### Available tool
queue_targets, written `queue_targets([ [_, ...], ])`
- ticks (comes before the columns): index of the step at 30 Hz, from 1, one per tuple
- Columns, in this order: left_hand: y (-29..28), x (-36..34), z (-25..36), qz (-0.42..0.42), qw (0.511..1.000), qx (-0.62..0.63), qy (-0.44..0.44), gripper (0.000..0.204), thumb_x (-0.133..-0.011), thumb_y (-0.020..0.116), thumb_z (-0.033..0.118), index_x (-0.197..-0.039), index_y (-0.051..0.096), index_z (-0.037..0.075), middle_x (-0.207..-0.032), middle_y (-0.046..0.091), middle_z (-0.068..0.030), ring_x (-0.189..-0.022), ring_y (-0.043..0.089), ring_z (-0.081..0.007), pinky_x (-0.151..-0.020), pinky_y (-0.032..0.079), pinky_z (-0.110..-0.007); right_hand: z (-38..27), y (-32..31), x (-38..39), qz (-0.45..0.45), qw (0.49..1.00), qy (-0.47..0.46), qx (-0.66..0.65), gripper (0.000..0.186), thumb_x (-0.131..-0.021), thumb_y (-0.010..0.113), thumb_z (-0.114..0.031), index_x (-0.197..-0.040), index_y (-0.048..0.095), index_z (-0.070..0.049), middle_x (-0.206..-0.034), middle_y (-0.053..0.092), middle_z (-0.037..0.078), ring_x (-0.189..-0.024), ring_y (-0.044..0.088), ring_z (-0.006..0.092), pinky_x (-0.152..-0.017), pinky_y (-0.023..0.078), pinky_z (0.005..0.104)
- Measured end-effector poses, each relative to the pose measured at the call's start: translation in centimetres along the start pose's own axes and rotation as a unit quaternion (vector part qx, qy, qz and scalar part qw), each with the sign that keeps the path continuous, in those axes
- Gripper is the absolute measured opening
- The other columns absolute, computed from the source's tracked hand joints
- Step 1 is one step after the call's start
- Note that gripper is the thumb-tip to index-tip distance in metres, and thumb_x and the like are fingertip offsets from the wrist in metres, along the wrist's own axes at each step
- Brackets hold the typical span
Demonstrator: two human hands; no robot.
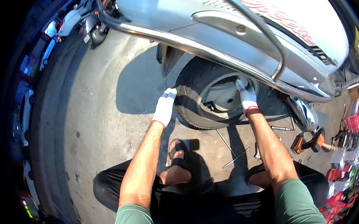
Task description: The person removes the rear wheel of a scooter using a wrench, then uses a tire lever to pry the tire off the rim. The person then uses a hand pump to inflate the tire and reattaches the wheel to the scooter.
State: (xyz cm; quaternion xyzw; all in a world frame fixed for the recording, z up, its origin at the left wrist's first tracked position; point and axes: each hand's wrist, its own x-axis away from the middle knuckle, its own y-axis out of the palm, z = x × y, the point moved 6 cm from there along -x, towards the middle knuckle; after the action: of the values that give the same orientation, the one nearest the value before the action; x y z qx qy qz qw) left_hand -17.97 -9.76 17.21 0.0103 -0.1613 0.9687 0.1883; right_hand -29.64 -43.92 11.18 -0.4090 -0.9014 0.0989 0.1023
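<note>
One wheel [217,98] below the scooter [174,15], and left hand [165,107], fingers extended, meets its left edge; right hand [247,94] at the rim [202,91], grip unclear. Looks heavy, stiff: grab opposite tread edges!

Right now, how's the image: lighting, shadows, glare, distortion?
Head view: hard sunlight, crisp dark shadows on the concrete floor; head view: glare on the chrome crash bar, bright white gloves on the left hand and right hand; head view, left rim: fisheye bending, with the white car small and stretched; head view, corners: black.
</note>
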Motion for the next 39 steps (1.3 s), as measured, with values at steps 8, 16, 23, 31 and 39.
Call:
queue_targets([
  [8,2.9,-3.2,6.8,-0.006,0.975,-0.185,0.126,0.085,-0.082,0.073,0.031,-0.147,0.032,-0.006,-0.149,0.038,-0.0251,-0.138,0.037,-0.0364,-0.115,0.029,-0.036,2.8,1.1,0.8,0.021,0.988,0.101,0.117,0.103,-0.077,0.065,-0.069,-0.136,0.043,0.012,-0.132,0.053,0.033,-0.125,0.052,0.042,-0.104,0.043,0.0433],
  [16,1.8,-3.4,3.8,0.045,0.977,-0.195,0.08,0.075,-0.081,0.075,0.032,-0.143,0.044,0.001,-0.135,0.045,-0.0269,-0.121,0.051,-0.0392,-0.102,0.043,-0.042,3.3,0.8,1.7,0.004,0.993,0.077,0.092,0.091,-0.082,0.063,-0.061,-0.134,0.044,0.011,-0.131,0.053,0.034,-0.125,0.052,0.0433,-0.104,0.043,0.0428],
  [23,3.7,-3.2,4.9,0.011,0.993,-0.076,0.085,0.069,-0.086,0.072,0.021,-0.14,0.042,-0.01,-0.138,0.051,-0.0232,-0.125,0.051,-0.0301,-0.106,0.04,-0.036,4.0,-0.1,0.4,-0.055,0.998,-0.012,-0.041,0.06,-0.09,0.063,-0.037,-0.128,0.055,0.009,-0.128,0.058,0.029,-0.124,0.054,0.0398,-0.103,0.043,0.0385],
  [31,5.8,-7.2,7.1,0.0,0.97,-0.175,0.17,0.087,-0.085,0.07,0.047,-0.144,0.037,-0.007,-0.142,0.049,-0.0239,-0.134,0.045,-0.0344,-0.112,0.033,-0.036,5.5,-1.3,0.0,-0.127,0.985,0.074,-0.094,0.037,-0.094,0.064,-0.03,-0.125,0.061,-0.009,-0.116,0.067,0.004,-0.098,0.06,0.0189,-0.081,0.049,0.0348],
  [39,5.9,-7.9,10.8,-0.068,0.944,-0.301,0.114,0.088,-0.082,0.072,0.052,-0.142,0.041,-0.005,-0.139,0.053,-0.0213,-0.131,0.049,-0.0318,-0.109,0.035,-0.035,3.5,-0.5,1.7,-0.123,0.978,0.067,-0.154,0.043,-0.093,0.062,-0.022,-0.125,0.059,0.007,-0.122,0.065,0.021,-0.111,0.062,0.0272,-0.095,0.046,0.0344],
])
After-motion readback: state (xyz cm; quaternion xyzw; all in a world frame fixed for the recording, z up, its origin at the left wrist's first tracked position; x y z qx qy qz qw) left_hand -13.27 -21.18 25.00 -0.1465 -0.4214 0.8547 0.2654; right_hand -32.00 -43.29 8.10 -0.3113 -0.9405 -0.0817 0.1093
